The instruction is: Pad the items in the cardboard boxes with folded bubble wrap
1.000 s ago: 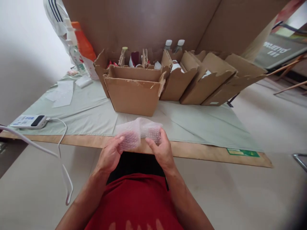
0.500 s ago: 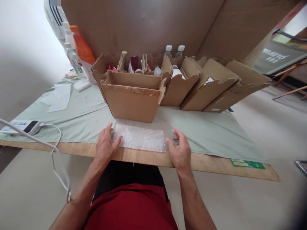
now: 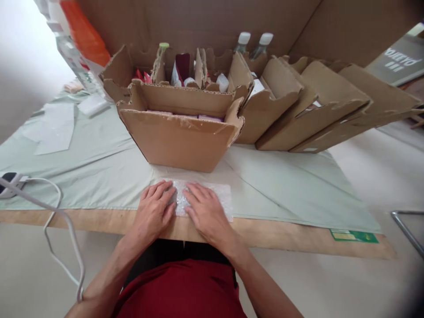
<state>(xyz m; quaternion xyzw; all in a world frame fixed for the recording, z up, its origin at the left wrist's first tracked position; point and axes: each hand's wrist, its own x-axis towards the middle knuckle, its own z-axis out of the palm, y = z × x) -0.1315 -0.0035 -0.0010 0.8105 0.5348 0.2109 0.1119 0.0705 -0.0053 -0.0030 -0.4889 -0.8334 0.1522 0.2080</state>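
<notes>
A sheet of clear bubble wrap point(image 3: 222, 196) lies flat at the table's front edge. My left hand point(image 3: 155, 205) rests on its left end, palm down, with the fingers stretched out. Near the sheet's middle, my right hand point(image 3: 203, 210) presses flat, fingers spread. Part of the wrap is hidden under both hands. Just beyond stands a brown cardboard box point(image 3: 179, 143), open at the top, with purple-edged items showing inside.
Several tilted cardboard boxes point(image 3: 318, 106) stand to the right at the back. An orange bottle point(image 3: 84, 35) is at the far left, near white sheets point(image 3: 58, 126). A white cable point(image 3: 68, 225) hangs over the table's left front edge.
Both hands have come down onto the bubble wrap; the right one moved left from beside the sheet to its middle. The view has shifted closer to the boxes.
</notes>
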